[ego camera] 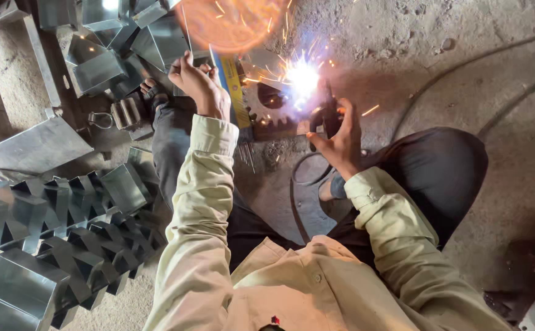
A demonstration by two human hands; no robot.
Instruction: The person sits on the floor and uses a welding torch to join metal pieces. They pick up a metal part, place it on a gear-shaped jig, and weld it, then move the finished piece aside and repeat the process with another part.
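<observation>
My right hand (340, 138) grips a dark welding electrode holder (327, 116), its tip at a bright white arc (303, 78) that throws sparks. The arc sits on a dark metal piece beside a toothed gear (266, 110) on the ground. My left hand (197, 83) is raised with fingers closed around a thin sheet or shield edge (186, 30); an orange glare (231, 21) hangs above it. A yellow and blue level-like bar (233, 92) lies just right of that hand. Pale sleeves cover both arms.
Folded grey sheet-metal boxes (59, 233) are heaped at the left, with more at the top left (114, 43). A flat metal plate (34, 147) lies left. Black cables (439, 79) curve over the dusty concrete floor at right, one looping by my knee (304, 178).
</observation>
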